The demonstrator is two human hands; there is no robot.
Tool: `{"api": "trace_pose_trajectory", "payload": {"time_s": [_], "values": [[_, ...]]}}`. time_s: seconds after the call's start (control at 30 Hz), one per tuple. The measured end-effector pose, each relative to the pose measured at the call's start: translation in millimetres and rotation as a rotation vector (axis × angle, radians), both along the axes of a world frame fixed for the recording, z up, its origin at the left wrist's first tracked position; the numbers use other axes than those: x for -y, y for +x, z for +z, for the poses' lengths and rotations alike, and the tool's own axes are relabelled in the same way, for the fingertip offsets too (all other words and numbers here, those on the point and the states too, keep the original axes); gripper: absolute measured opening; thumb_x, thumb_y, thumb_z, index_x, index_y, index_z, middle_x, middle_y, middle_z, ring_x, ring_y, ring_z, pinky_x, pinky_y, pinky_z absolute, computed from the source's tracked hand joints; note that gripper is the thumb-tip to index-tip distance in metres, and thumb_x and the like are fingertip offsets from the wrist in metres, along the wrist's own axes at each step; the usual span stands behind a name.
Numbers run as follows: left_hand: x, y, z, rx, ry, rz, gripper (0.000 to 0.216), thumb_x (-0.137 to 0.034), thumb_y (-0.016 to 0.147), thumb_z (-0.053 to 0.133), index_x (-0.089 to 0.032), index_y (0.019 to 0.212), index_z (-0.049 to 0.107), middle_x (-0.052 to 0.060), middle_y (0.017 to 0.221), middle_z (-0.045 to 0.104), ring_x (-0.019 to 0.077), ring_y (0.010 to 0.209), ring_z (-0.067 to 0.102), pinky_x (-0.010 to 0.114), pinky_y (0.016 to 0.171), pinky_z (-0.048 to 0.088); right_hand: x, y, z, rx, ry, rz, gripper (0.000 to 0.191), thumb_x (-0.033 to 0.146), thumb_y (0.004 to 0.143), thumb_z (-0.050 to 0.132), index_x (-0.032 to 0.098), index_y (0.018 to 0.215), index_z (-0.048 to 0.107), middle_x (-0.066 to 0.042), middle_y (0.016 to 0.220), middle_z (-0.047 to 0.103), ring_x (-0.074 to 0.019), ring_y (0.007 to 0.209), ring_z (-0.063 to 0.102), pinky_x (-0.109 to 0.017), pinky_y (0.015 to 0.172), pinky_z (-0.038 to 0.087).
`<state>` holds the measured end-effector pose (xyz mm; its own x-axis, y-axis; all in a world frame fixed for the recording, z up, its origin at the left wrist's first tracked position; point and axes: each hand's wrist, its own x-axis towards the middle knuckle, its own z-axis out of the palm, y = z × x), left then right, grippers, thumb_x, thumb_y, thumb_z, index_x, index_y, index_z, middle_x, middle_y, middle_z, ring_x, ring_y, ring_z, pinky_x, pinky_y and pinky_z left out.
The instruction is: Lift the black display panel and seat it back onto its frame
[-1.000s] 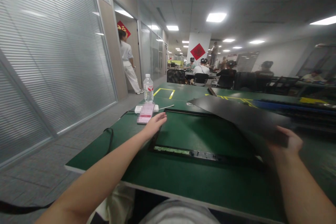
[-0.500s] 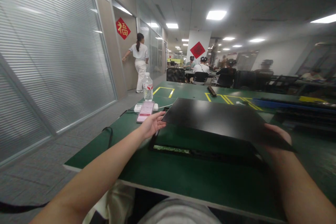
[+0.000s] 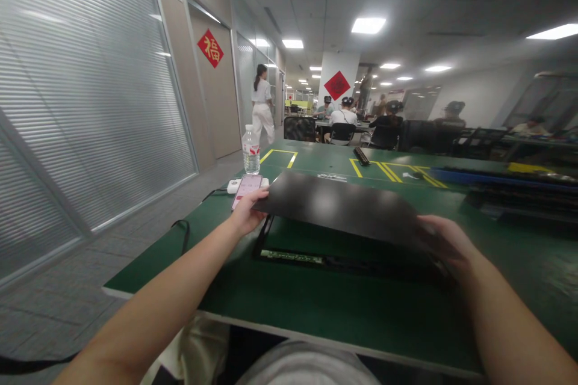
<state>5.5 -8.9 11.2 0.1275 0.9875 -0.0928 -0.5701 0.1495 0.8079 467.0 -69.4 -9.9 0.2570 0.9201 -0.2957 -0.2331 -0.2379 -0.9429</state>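
Note:
A thin black panel hovers nearly flat just above a black rectangular frame that lies on the green table. My left hand grips the panel's left corner, fingers curled over its edge. At the panel's right end my right hand holds the near corner, slightly blurred. A strip of green circuit board shows along the frame's near side.
A pink-screened phone, a white charger and a water bottle sit left of the panel. Black and blue trays are stacked at the right. Seated people work at far tables; a person in white walks down the corridor.
The panel swung from the right down over the frame. My left hand, earlier resting open by the frame, now holds its left corner. The person in white left the doorway and walked away.

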Motion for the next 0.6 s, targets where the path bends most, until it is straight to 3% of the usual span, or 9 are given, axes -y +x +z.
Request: {"api": "trace_pose_trajectory", "payload": {"time_s": [0.13, 0.37, 0.6], "values": [[-2.7, -3.8, 1.3, -0.007, 0.092, 0.009, 0.038, -0.006, 0.067, 0.059, -0.009, 0.102, 0.074, 0.005, 0.078, 0.077, 0.0134, 0.059, 0.067, 0.019, 0.053, 0.051, -4.4, -0.2, -1.3, -0.113, -0.041, 0.101, 0.021, 0.023, 0.082, 0.054, 0.018, 0.096, 0.067, -0.012, 0.091, 0.076, -0.0275, 0.085, 0.073, -0.039, 0.076, 0.060], [-6.9, -8.6, -3.5, -0.067, 0.146, 0.039, 0.050, -0.009, 0.061, 0.061, -0.010, 0.109, 0.073, 0.006, 0.088, 0.078, 0.0174, 0.070, 0.071, 0.023, 0.060, 0.054, -4.3, -1.9, -1.4, 0.000, 0.011, -0.018, 0.051, 0.021, 0.080, 0.060, 0.019, 0.131, 0.052, -0.013, 0.095, 0.074, -0.0244, 0.083, 0.072, -0.035, 0.071, 0.058], [-6.5, -5.5, -6.6, -0.222, 0.142, 0.009, 0.044, -0.010, 0.053, 0.062, -0.011, 0.096, 0.075, 0.004, 0.073, 0.075, 0.0184, 0.061, 0.067, 0.023, 0.051, 0.048, -1.0, -3.1, 2.7, 0.185, 0.027, -0.105, 0.052, 0.020, 0.082, 0.057, 0.022, 0.134, 0.054, -0.010, 0.088, 0.075, -0.0199, 0.075, 0.070, -0.028, 0.063, 0.054]]}}
